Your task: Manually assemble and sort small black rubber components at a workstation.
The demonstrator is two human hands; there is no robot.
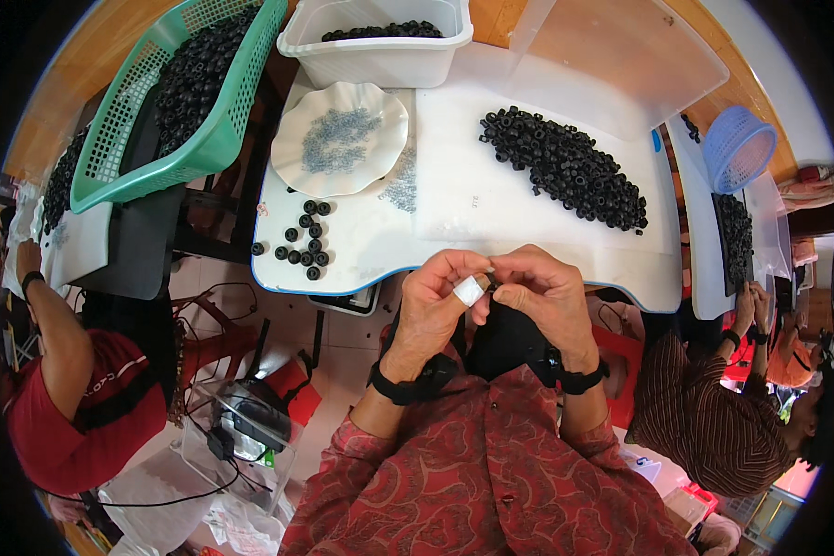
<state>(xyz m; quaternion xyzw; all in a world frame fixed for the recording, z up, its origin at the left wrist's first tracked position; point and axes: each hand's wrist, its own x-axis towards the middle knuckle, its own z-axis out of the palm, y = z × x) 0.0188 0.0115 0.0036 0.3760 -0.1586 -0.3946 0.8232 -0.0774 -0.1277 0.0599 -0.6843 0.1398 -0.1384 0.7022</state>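
Note:
My left hand (pixel 435 295) and my right hand (pixel 545 289) meet just in front of the table's near edge, fingers pinched together. Between the fingertips is a small black ring-like part (pixel 492 280), mostly covered by the fingers. White tape wraps my left thumb (pixel 469 291). On the white table (pixel 361 243), a loose heap of small black ring-like parts (pixel 565 167) lies at the right. Several round black parts (pixel 307 234) sit apart at the left. Behind them, a scalloped white plate (pixel 292 162) carries many tiny clear pieces (pixel 338 139).
More clear pieces (pixel 401 183) lie beside the plate. A white bin (pixel 371 61) and a green basket (pixel 111 171) hold black parts at the back left. A translucent panel (pixel 621 60) stands at the back right, near a blue basket (pixel 739 153). Co-workers (pixel 93 408) (pixel 713 408) sit on both sides.

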